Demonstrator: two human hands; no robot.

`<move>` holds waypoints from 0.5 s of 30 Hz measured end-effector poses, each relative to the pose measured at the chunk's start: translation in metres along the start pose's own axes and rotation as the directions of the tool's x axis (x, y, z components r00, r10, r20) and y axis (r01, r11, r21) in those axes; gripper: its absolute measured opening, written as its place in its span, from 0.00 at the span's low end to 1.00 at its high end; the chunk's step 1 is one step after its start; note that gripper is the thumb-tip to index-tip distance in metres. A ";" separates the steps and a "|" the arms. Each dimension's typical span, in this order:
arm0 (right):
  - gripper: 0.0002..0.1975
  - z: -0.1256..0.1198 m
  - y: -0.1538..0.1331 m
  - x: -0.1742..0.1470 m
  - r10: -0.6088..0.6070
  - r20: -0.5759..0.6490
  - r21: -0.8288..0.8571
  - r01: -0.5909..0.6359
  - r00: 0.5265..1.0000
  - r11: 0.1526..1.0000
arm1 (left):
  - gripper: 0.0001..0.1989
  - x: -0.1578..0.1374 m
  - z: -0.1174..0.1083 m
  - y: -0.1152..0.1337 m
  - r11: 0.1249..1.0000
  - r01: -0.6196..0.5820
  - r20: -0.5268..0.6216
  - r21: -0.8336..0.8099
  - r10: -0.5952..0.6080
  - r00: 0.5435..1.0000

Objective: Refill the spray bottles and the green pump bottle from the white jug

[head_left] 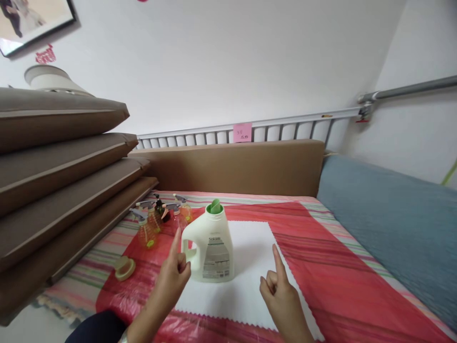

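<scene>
On either side of the jug point(217, 247), your left hand point(174, 274) and right hand point(280, 291) point, both empty; keep the jug upright on the white mat point(252, 267).

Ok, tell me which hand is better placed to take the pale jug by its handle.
Left, I'd judge: the left hand is close by the handle, which is on that side of the jug. The right hand is on the jug's other side, farther from the handle.
</scene>
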State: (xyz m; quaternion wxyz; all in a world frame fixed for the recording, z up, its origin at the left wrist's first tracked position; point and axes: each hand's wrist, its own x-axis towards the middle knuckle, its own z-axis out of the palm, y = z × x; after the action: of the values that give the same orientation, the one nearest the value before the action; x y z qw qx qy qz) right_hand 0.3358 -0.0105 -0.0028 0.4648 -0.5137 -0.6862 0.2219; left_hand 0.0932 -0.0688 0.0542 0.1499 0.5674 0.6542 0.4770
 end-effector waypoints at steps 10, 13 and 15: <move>0.34 0.014 0.001 -0.006 -0.048 0.112 -0.034 0.052 0.993 0.998 | 0.42 -0.006 -0.006 -0.012 0.998 0.030 0.025 0.054 -0.031 0.999; 0.35 0.015 0.004 -0.007 -0.044 0.120 -0.068 0.053 0.992 0.996 | 0.43 -0.007 -0.007 -0.019 0.999 0.041 0.031 0.034 -0.042 0.999; 0.35 0.016 0.006 -0.008 -0.043 0.137 -0.079 0.054 0.990 0.995 | 0.43 -0.008 -0.007 -0.022 0.999 0.047 0.039 0.026 -0.048 0.998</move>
State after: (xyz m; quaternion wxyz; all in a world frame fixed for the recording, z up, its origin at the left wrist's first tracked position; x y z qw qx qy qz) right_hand 0.3253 -0.0127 -0.0181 0.4007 -0.4995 -0.7370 0.2163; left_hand 0.0772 -0.0764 0.0374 0.1670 0.5628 0.6704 0.4537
